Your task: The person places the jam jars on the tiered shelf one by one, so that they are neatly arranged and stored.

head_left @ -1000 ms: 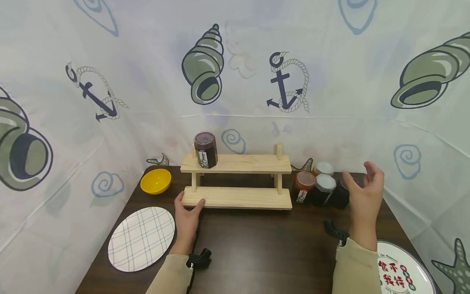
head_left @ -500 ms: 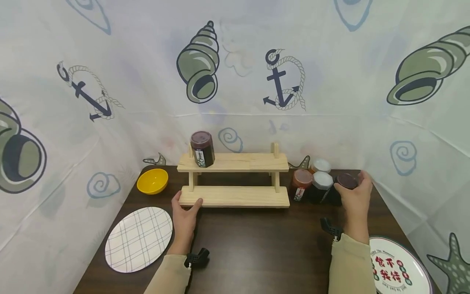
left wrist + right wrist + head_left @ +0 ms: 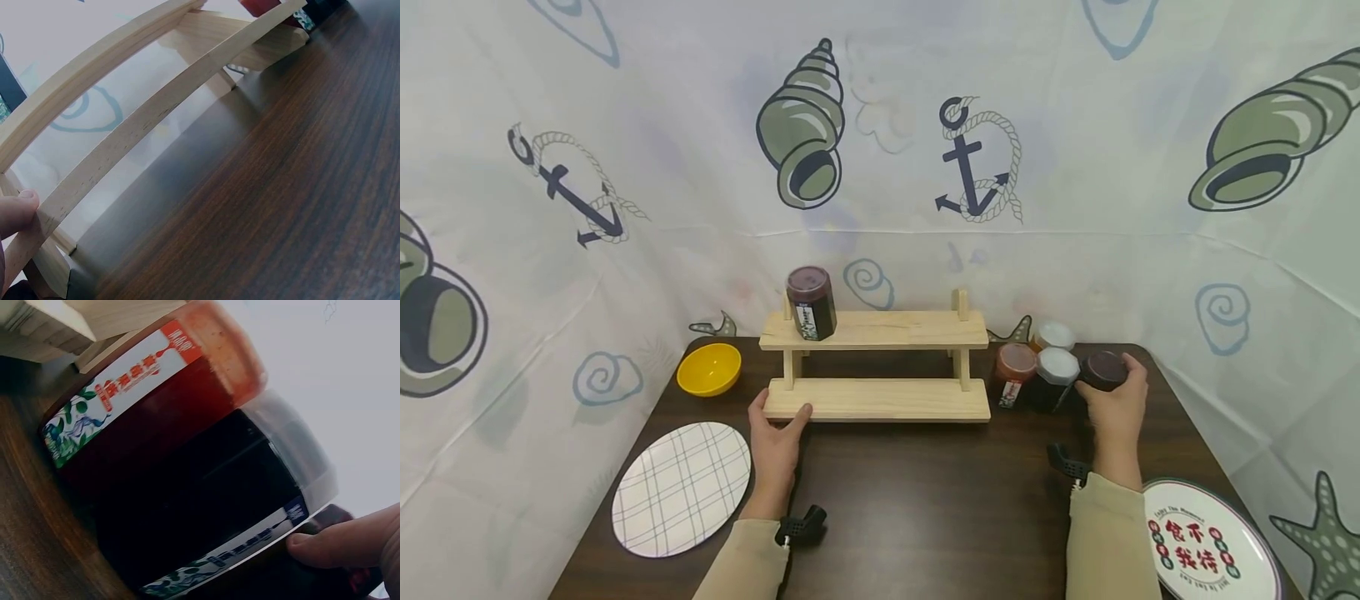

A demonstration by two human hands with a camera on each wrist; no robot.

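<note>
1. A two-tier rack of pale, unfinished wood is standing on a dark wood-grain table, with flat planks for shelves and square posts between them.
2. The left hand is gripping the lower shelf's left front corner, thumb and fingers curled round the plank edge; the left wrist view is showing one fingertip pressing on that edge.
3. The right hand is closing round a dark-lidded jar at the right end of a cluster of jars just right of the rack, fingers wrapped on its side.
4. Touching that jar are sitting a white-lidded dark jar and a red-lidded jar, with another white-lidded jar behind them.
5. The right wrist view is revealing what the head view is not: glossy printed labels, the red jar translucent, the dark one nearly black, a thumb beside it.
6. A dark jar is standing upright at the left end of the top shelf.
7. A yellow bowl, a checked oval plate and a printed round plate are lying near the table's edges, leaving bare wood between the arms.
</note>
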